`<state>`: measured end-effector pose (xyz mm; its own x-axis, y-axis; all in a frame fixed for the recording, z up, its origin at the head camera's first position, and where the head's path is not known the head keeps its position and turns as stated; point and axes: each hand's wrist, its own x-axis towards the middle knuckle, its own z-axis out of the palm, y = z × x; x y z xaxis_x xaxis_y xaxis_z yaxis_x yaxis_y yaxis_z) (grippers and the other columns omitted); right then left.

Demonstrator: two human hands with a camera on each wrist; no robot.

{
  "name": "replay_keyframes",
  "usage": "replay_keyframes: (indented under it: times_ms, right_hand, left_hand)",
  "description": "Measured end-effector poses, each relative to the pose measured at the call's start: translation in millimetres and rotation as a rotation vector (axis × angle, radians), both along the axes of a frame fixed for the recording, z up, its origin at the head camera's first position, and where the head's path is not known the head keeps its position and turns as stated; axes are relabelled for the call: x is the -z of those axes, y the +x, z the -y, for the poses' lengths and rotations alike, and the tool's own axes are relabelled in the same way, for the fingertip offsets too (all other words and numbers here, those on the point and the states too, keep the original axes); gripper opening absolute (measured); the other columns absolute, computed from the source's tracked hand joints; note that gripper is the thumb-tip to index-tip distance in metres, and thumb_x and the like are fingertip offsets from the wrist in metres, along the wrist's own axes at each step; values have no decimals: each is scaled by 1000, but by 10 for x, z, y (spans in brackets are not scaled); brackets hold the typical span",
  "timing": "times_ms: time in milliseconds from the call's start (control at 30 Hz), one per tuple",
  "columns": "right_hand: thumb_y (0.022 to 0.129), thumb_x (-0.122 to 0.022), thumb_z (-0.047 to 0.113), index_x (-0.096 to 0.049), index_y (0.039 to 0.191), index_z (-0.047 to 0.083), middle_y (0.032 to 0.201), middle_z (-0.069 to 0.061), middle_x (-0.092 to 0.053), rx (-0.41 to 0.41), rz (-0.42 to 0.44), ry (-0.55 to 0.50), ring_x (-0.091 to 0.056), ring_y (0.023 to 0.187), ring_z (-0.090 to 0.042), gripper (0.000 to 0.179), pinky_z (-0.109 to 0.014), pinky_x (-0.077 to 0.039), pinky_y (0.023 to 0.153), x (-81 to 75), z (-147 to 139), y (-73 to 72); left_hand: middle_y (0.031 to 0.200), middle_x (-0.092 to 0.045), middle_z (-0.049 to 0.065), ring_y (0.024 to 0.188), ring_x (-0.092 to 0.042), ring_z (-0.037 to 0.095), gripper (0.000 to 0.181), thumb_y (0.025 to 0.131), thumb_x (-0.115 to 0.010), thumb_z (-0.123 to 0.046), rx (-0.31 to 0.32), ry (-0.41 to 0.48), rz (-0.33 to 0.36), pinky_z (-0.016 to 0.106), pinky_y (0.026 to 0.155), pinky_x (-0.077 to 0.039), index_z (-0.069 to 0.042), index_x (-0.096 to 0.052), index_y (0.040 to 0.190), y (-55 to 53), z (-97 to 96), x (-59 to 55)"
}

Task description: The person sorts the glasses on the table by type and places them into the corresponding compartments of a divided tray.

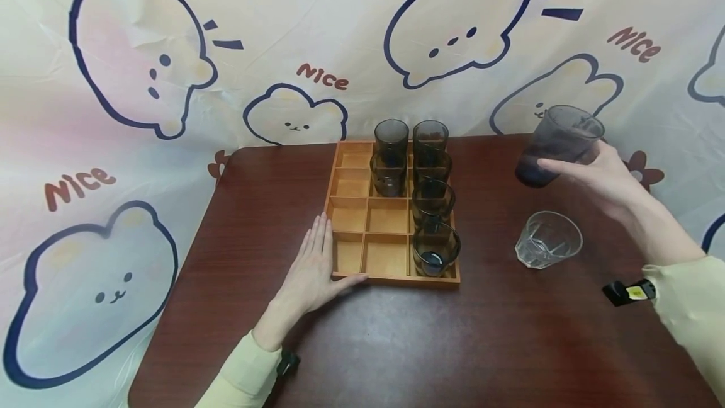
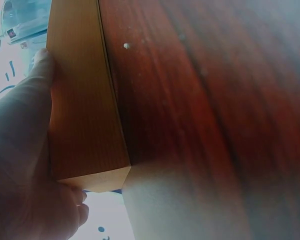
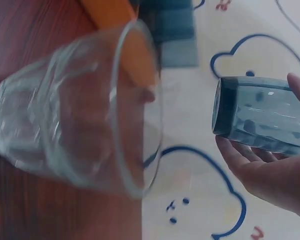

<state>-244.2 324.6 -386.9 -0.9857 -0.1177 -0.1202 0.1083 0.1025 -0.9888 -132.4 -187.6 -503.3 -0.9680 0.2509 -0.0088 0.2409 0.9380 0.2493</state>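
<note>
My right hand (image 1: 608, 178) holds a smoky grey drinking glass (image 1: 552, 137) in the air over the table's right side. Thumb and fingers wrap its wall, and the glass tilts with its dark base toward the lower left. In the right wrist view the same glass (image 3: 265, 114) lies across the palm. My left hand (image 1: 308, 279) rests against the front left corner of a divided wooden tray (image 1: 387, 255), fingers straight along its left side and thumb along the front edge. Several smoky glasses (image 1: 433, 203) stand in the tray's right and middle columns.
A clear faceted glass (image 1: 548, 241) stands on the dark wooden table (image 1: 481, 345), right of the tray and below the raised glass. A pale cloth with cartoon drawings (image 1: 272, 24) hangs behind the table and along its sides.
</note>
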Motion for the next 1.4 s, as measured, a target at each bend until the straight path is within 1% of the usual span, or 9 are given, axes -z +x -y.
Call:
replay_keyframes:
  times_ms: [133,433,567,733,900,1033,1133,1267,1400]
  right_hand:
    - [102,-72,-1,-49,158,31,135,16,-69,-58,12,-82,-70,112,-1,69,-16,-60,86,-76,137,48]
    - [104,-71,0,-48,157,26,140,10,-64,-146,17,-97,-69,117,-4,63,-17,-60,93,-211,506,77]
    - [105,-72,7,-46,157,27,144,8,-59,-170,39,-58,-68,119,-3,62,-18,-60,95,-254,688,49]
    - [105,-74,20,-38,164,28,149,9,-52,-192,65,75,-65,119,-1,70,-17,-57,96,-276,935,9]
    - [105,-76,29,-35,170,23,159,2,-51,-214,19,168,-61,129,-4,77,-17,-54,102,-278,1197,-12]
    - [103,-78,33,-39,170,20,167,-8,-51,-206,-22,199,-57,146,-19,79,-38,-50,124,-238,1399,-19]
    - [101,-79,38,-41,169,17,165,-14,-54,-213,-33,224,-55,150,-29,81,-55,-43,130,-182,1537,-26]
    - [99,-81,39,-49,163,14,152,-15,-63,-228,-58,243,-62,137,-29,75,-51,-50,122,-82,1713,-37]
    - [98,-83,33,-59,154,11,145,-16,-69,-267,-100,238,-69,124,-25,65,-36,-58,106,25,1905,-64]
  left_hand:
    - [184,-5,29,174,-8,41,138,89,-67,-85,-1,4,7,56,141,-21,8,-8,173,8,4,-4]
    - [183,-7,30,174,-9,42,137,90,-67,-84,2,2,-4,57,140,-23,8,-9,173,1,14,2]
    - [184,-6,30,174,-8,41,138,90,-67,-85,2,-1,1,57,140,-22,8,-8,173,2,15,2]
    - [184,-4,29,174,-6,40,138,90,-66,-86,3,-2,15,56,141,-20,8,-7,173,4,15,0]
    - [184,-7,29,174,-6,41,137,90,-65,-86,8,-4,7,56,141,-20,8,-8,173,-1,19,11]
    - [184,-7,29,174,-6,40,137,90,-65,-86,9,-4,6,56,141,-21,8,-8,173,4,20,6]
    - [184,-3,28,174,-5,40,138,90,-64,-87,12,-7,14,55,141,-19,7,-6,173,11,18,-3]
    - [184,1,26,175,-3,39,139,90,-63,-88,7,-6,27,54,142,-16,6,-5,173,6,15,-2]
    - [185,2,24,175,-2,38,139,89,-65,-88,-7,4,41,54,142,-16,5,-5,174,0,10,-1]
